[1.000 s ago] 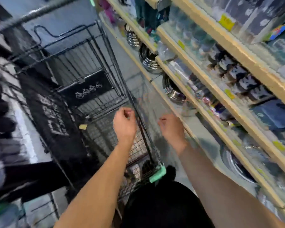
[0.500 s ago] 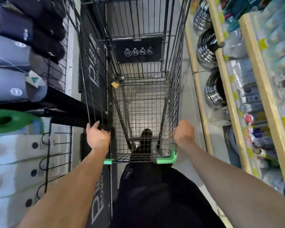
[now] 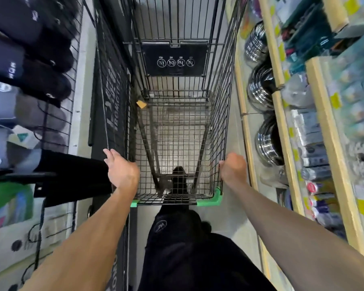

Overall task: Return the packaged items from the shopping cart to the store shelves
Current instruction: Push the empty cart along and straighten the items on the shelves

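A black wire shopping cart with green corner caps stands straight ahead of me in a narrow aisle. Its basket holds no packaged items that I can see; the floor shows through the mesh. My left hand grips the cart's left top rim near the rear corner. My right hand grips the right top rim, fingers curled over the wire. A small tan tag hangs on the inner left side. Store shelves with wooden edges run along the right.
Stacked steel bowls and small packaged goods fill the right shelves. On the left, a wire rack carries dark and grey folded garments, with white packs lower down. My dark trousers are just behind the cart.
The view swung from tilted toward the shelves to looking straight down the cart. Both hands went from raised fists near the cart's rear to gripping its side rims.
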The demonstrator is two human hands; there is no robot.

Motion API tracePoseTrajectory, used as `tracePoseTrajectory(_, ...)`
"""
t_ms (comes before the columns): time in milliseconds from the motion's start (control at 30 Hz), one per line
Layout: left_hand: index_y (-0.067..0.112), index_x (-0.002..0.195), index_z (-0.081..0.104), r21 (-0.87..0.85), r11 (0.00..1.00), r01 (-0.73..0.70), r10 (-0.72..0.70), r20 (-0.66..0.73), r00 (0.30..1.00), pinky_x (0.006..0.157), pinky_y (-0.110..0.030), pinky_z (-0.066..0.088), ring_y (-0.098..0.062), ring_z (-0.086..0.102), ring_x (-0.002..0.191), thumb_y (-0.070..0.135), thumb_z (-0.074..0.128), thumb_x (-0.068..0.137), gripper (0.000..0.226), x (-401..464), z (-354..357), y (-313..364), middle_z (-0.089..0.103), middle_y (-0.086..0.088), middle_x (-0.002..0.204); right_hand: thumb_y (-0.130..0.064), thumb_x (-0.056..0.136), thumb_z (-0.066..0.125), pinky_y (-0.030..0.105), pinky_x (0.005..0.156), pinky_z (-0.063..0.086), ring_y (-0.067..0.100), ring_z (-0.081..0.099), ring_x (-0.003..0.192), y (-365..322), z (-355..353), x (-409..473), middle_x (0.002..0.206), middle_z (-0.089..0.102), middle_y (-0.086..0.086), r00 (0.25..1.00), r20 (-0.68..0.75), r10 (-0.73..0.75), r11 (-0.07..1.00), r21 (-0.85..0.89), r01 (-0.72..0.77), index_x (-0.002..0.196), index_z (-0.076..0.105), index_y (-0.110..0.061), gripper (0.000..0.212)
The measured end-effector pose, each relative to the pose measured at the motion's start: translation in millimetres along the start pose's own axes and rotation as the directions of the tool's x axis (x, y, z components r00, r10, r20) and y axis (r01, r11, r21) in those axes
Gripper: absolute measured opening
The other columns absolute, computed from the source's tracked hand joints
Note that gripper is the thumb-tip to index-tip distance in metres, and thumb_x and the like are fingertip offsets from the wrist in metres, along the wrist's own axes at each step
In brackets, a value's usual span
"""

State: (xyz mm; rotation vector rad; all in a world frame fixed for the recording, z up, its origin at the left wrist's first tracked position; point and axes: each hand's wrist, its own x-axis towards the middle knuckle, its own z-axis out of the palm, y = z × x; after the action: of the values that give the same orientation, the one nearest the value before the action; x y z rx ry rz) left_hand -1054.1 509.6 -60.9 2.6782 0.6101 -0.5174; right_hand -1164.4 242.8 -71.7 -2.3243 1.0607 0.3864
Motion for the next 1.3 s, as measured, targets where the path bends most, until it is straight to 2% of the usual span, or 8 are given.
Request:
tracePoseTrajectory(167,0.001,0.158,0.017,0.007,0.998,-0.069,0.069,0.062,0.996,0.117,-0.047,0.034,-0.031,0.017,0.155,0.013,0.054,0.096,0.073,63,-18,55,0.003,-0.009,0.169,-0.011,0.095,0.063,0.017,0.056,0.048,0.016,0.066,0.077,-49,-14,58,0.085,0.066,0.005,0.997,-0.074,0.007,0.999,0.035,-0.005,0.092,0.063,-0.005,0.007)
tracePoseTrajectory(333,0.007,0.157,0.026,0.005,0.989,-0.147,0.145,0.116,0.983,0.124,-0.043,0.026,-0.033,0.014,0.155,0.021,0.062,0.094,0.074,126,-33,109,0.002,-0.013,0.169,-0.016,0.094,0.067,0.023,0.070,0.046,0.024,0.069,0.089,-100,-40,107,0.102,0.073,0.008,0.996,-0.086,0.029,1.000,-0.005,-0.030,0.116,0.066,-0.008,0.024)
tracePoseTrajectory(567,0.009,0.143,0.045,0.045,0.987,-0.154,0.151,0.050,0.987,0.114,-0.053,0.037,-0.043,0.040,0.137,0.014,0.066,0.090,0.058,202,-52,175,0.034,-0.019,0.155,-0.045,0.084,0.069,0.033,0.065,0.055,0.026,0.069,0.073,-139,-33,182,0.075,0.069,-0.001,0.997,0.034,0.062,0.992,-0.111,-0.058,0.093,0.063,-0.026,0.023)
tracePoseTrajectory(767,0.004,0.135,0.059,0.054,0.994,-0.094,0.086,0.129,0.988,0.106,-0.043,0.047,-0.039,0.059,0.123,0.002,0.057,0.089,0.046,295,-71,229,0.062,-0.024,0.131,-0.009,0.092,0.061,0.029,0.059,0.050,0.026,0.069,0.074,-199,-55,249,0.085,0.068,0.005,0.999,-0.008,0.037,0.992,-0.121,-0.037,0.086,0.067,-0.011,0.009)
tracePoseTrajectory(933,0.008,0.139,0.058,0.102,0.989,-0.104,0.084,0.186,0.979,0.104,-0.044,0.050,-0.040,0.060,0.120,0.003,0.056,0.090,0.050,336,-76,265,0.063,-0.023,0.129,-0.005,0.094,0.061,0.034,0.063,0.057,0.023,0.068,0.078,-225,-71,296,0.083,0.070,0.006,0.999,-0.035,0.032,0.989,-0.144,-0.037,0.086,0.065,-0.011,0.011)
tracePoseTrajectory(1067,0.008,0.124,0.068,0.243,0.960,-0.141,0.081,0.242,0.967,0.092,-0.039,0.053,-0.037,0.064,0.109,0.014,0.060,0.086,0.039,371,-83,302,0.067,-0.019,0.116,-0.009,0.095,0.063,0.032,0.062,0.057,0.021,0.068,0.073,-247,-87,327,0.077,0.070,0.005,0.993,-0.065,0.096,0.982,-0.159,-0.105,0.065,0.049,-0.017,0.034)
tracePoseTrajectory(1200,0.007,0.129,0.050,0.610,0.710,-0.353,-0.093,0.577,0.811,0.070,-0.035,0.056,-0.032,0.069,0.082,0.038,0.057,0.097,0.046,363,-111,366,0.069,-0.015,0.111,-0.013,0.093,0.067,0.033,0.069,0.057,0.023,0.068,0.080,-264,-110,333,0.087,0.071,0.006,0.984,-0.019,0.180,0.979,-0.095,-0.181,0.092,0.067,-0.010,0.003)
tracePoseTrajectory(1300,0.019,0.151,0.034,0.575,0.594,-0.563,-0.132,0.760,0.636,0.093,-0.042,0.056,-0.032,0.068,0.110,0.039,0.046,0.105,0.052,339,-111,447,0.068,-0.013,0.127,-0.012,0.091,0.068,0.035,0.079,0.057,0.024,0.070,0.094,-274,-138,333,0.101,0.073,0.004,0.976,-0.068,0.209,0.973,0.113,-0.200,0.113,0.068,-0.016,0.022)
